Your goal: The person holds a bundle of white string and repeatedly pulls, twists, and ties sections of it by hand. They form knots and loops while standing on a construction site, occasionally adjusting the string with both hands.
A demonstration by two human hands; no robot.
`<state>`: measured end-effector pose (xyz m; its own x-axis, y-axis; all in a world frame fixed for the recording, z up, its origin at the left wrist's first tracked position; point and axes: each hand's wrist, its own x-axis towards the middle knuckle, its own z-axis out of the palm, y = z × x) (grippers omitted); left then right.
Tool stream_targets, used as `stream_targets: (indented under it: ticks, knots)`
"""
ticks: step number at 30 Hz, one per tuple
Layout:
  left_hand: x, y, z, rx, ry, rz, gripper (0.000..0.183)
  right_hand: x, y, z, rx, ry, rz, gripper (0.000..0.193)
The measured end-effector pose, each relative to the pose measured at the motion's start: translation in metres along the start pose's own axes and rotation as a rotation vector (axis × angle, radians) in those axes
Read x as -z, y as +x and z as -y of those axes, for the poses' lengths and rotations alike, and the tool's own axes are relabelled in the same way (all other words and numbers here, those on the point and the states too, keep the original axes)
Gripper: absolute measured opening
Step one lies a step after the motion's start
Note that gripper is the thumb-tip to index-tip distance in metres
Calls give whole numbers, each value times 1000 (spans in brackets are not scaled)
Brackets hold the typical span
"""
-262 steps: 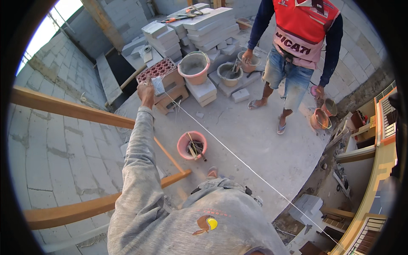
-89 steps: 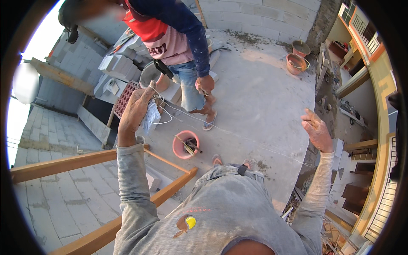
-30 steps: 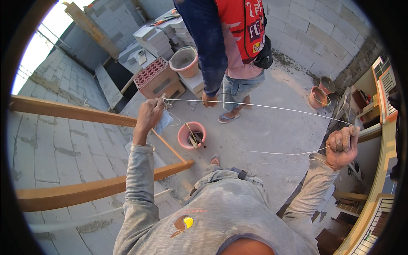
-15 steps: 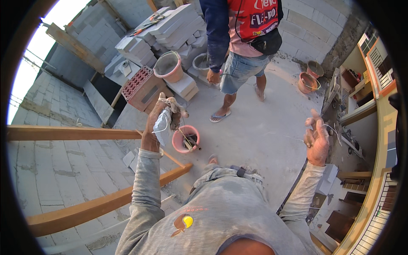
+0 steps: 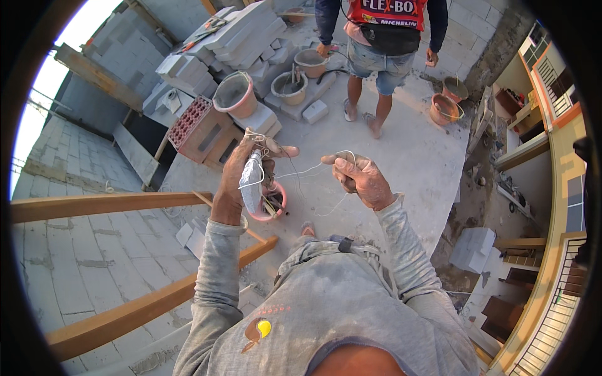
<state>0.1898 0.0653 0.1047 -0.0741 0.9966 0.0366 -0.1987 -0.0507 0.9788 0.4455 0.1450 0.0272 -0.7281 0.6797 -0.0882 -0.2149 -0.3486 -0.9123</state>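
Observation:
My left hand is closed round a pale grey, flat, tapered piece with string wound about it, its thumb or a finger sticking out to the right. Thin white string stretches from it to my right hand, whose thumb and forefinger are pinched on it. A loose loop of the string dangles below the right hand. Partly hidden behind my left hand, a pink bucket with tools in it stands on the floor.
Ahead, a person in a red top stands turned away. Stacked pale blocks, a red hollow brick and mortar buckets are at far left. Wooden beams cross on the left. The slab drops off at a right edge.
My right hand has come in leftward from far out, closing to a pinch on the string. The left hand keeps its hold. The other person has turned and stepped farther off.

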Motion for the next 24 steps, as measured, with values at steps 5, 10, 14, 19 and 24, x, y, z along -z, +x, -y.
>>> stream_targets:
  ticks: [5, 10, 14, 19, 24]
  knots:
    - [-13, 2, -4, 16, 58, -107, 49, -1, 9, -42, -127, 352, -373, 41]
    - [-4, 2, -5, 82, 140, -158, 60, 4, -4, -58, -397, 476, -11, 54]
    - [-8, -1, 20, 127, 186, 34, 64, -18, 49, -54, -244, 837, 159, 61]
    - [-11, -19, 27, 120, 323, 118, 65, -3, 89, -26, -231, 1061, 16, 59]
    - [-1, -35, 20, 194, 303, 32, 64, -2, 78, -29, -257, 431, 128, 50]
